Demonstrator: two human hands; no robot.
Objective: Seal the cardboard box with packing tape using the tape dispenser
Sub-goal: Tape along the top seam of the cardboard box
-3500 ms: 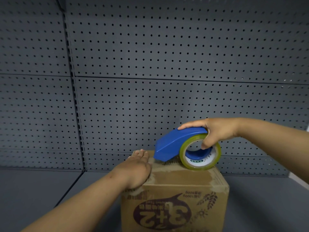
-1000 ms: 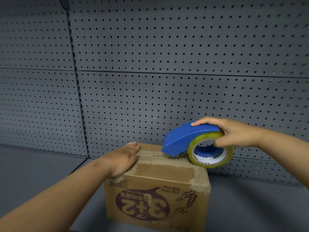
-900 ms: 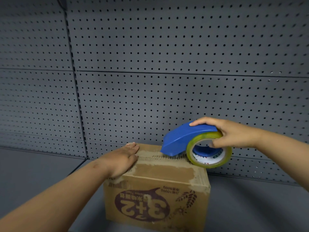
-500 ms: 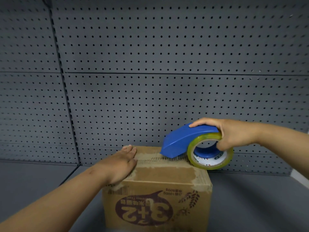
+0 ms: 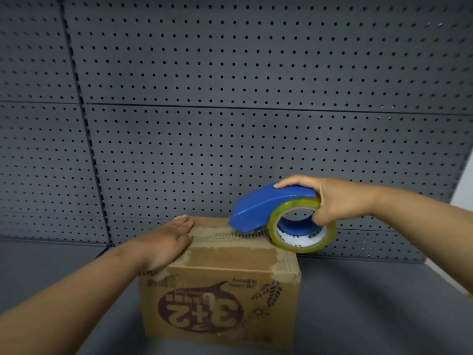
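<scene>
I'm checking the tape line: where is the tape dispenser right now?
Head view, right of centre: the tape dispenser rests on the cardboard box at its top's right end, gripped by the right hand, opposite the left hand.

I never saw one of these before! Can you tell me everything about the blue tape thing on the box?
The tape dispenser is a blue plastic hood, narrowing to a nose on the left. It carries a roll of clear yellowish tape with a white printed core. It sits nose-down on the cardboard box, near its back right edge, metal teeth touching the top. The right hand holds it, fingers over the hood, thumb in the roll's hole.
</scene>
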